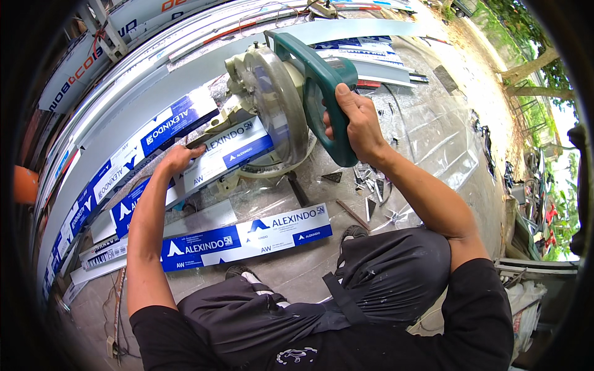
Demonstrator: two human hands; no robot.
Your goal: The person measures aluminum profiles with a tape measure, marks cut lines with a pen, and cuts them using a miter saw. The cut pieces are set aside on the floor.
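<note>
Gripping the green D-handle (340,147) of a miter saw (246,68) with the right hand (362,127); bracing a film-wrapped profile (213,162) with the left hand (178,159).
Wrapped right-hand fingers through the handle opening, thumb along the outside, seemingly for control of the saw head. Set profile across the saw base, end beside the blade guard (298,117); left hand at its far edge, probably for steadying, fingers partly hidden, cannot tell if clamped or merely pressing. Laid separately near the feet: second wrapped profile (247,240), perhaps for easy reach.
</note>
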